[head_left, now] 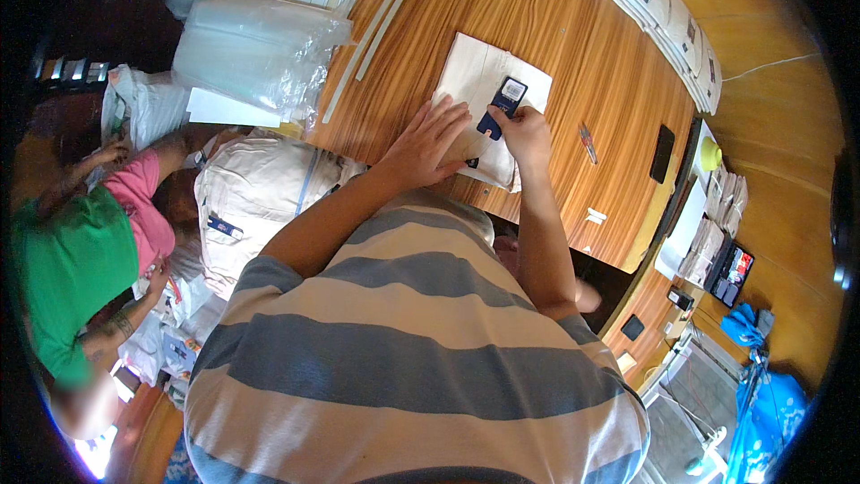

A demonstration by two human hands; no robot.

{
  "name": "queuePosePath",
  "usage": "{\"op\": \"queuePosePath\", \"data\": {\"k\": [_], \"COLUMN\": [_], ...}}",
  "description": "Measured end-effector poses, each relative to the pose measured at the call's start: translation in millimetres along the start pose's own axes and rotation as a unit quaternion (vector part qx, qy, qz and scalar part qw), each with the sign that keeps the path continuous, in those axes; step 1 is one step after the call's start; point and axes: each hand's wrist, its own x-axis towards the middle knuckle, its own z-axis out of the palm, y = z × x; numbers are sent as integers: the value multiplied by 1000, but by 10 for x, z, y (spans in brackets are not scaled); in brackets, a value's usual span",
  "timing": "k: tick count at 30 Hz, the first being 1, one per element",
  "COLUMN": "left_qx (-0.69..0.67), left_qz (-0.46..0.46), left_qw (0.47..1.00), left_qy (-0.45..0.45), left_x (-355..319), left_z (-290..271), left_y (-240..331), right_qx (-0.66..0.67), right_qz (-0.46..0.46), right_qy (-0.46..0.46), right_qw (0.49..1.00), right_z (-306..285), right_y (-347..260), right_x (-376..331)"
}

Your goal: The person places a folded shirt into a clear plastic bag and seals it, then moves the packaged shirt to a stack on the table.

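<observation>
A folded cream cloth piece, perhaps a garment [470, 67], lies on the wooden table in front of me. My left hand [425, 145] rests flat on its left side with the fingers stretched out. A dark blue hang tag [495, 121] with a white label at its far end lies over the cloth. My right hand [527, 136] pinches this tag by its right edge, near the middle. Close to my left thumb, a small dark label [472, 163] shows at the cloth's near edge.
Clear plastic bags [255, 58] lie at the table's left, beside narrow pale strips [363, 49]. Small scissors or snips [587, 143] and a black phone [662, 154] are to the right. Stacked cream garments [658, 13] line the far right edge. A person in green [85, 260] works at left.
</observation>
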Motion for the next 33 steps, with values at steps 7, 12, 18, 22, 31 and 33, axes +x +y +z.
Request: {"op": "queuePosePath", "data": {"k": [7, 12, 18, 22, 31, 33], "left_qx": [-37, -65, -263, -61, 277, 288], "left_qz": [21, 70, -3, 24, -121, -103], "left_qw": [999, 995, 946, 994, 952, 949], "left_qy": [-3, 43, -191, 92, 52, 77], "left_x": [47, -59, -634, -968, -881, -866], "left_z": [0, -86, -1161, -2098, -2341, -2294], "left_y": [-69, -65, 82, -172, -898, -962], "right_qx": [219, -92, 274, 303, 318, 385], "right_qz": [-67, -7, -210, -261, -234, -206], "right_qy": [-12, 76, -42, -79, 45, 28], "right_qw": [973, 993, 938, 913, 918, 899], "right_z": [82, -197, 168, 590, 732, 678], "right_y": [227, -101, -944, -1930, -2459, -2555], "right_x": [126, -164, -316, -103, 198, 213]}}
